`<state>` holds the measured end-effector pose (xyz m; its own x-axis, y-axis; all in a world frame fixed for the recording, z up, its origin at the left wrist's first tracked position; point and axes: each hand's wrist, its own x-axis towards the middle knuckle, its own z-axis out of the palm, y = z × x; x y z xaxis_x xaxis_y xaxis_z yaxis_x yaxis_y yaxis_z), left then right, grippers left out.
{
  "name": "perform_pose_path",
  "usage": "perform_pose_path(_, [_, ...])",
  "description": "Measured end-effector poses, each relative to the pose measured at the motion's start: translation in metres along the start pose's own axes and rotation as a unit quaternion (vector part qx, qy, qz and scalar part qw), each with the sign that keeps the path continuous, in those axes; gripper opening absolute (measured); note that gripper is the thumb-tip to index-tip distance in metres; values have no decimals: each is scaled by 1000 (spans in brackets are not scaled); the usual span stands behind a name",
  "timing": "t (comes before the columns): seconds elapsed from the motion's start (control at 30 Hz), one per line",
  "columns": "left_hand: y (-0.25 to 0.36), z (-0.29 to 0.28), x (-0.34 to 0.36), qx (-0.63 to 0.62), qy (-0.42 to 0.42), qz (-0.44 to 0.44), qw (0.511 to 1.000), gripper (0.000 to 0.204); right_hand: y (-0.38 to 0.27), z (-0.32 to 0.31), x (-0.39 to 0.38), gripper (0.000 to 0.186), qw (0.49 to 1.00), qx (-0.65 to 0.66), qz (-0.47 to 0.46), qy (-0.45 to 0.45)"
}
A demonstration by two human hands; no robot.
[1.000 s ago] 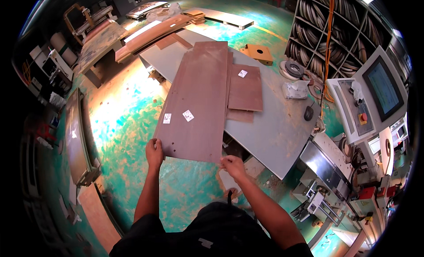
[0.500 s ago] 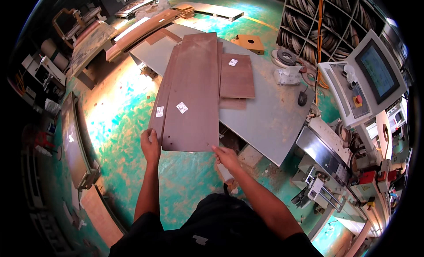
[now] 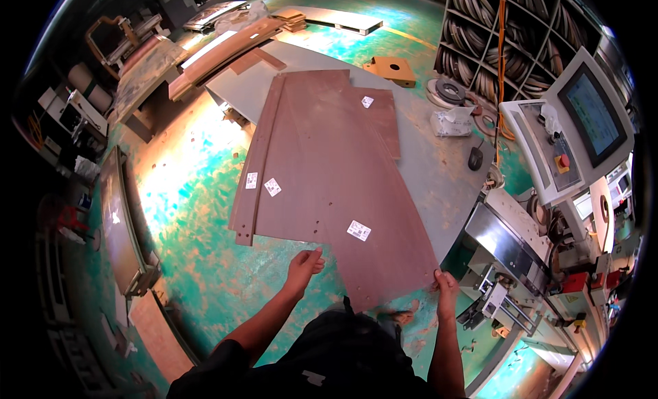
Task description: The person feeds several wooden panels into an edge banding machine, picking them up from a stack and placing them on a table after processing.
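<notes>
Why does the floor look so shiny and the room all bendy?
Head view: bright light glares off the green floor left of the brown boards; the fisheye lens curves the shelves and blackens the corners; both hands, left hand and right hand, look sharp.

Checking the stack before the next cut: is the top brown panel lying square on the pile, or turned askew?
Askew. The top brown panel is angled across the panels beneath, its near corner past the grey table edge, at the right hand.

Open green floor (image 3: 199, 262) lies on the near left, giving free passage along the left edge of the brown panels (image 3: 329, 166). On the right, the metal machine (image 3: 507, 255) and control console (image 3: 582, 131) crowd close; far, stacked boards (image 3: 226, 49) block the way.
</notes>
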<state>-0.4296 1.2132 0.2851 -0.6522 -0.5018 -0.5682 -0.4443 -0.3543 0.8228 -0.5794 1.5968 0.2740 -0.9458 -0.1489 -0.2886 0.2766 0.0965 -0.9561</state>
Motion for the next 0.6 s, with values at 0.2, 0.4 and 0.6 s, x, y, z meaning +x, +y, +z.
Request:
perform_pose_path(0.2, [6, 120, 11, -181, -221, -163, 944, 78, 30, -86, -7, 31, 991, 59, -18, 122])
perform_pose_path(0.4, [-52, 167, -4, -163, -330, -205, 907, 65, 24, -73, -65, 70, 947, 302, 41, 97])
perform_pose_path(0.6, [-46, 151, -17, -260, -279, -245, 891, 76, 70, -143, -121, 65, 917, 321, 122, 204])
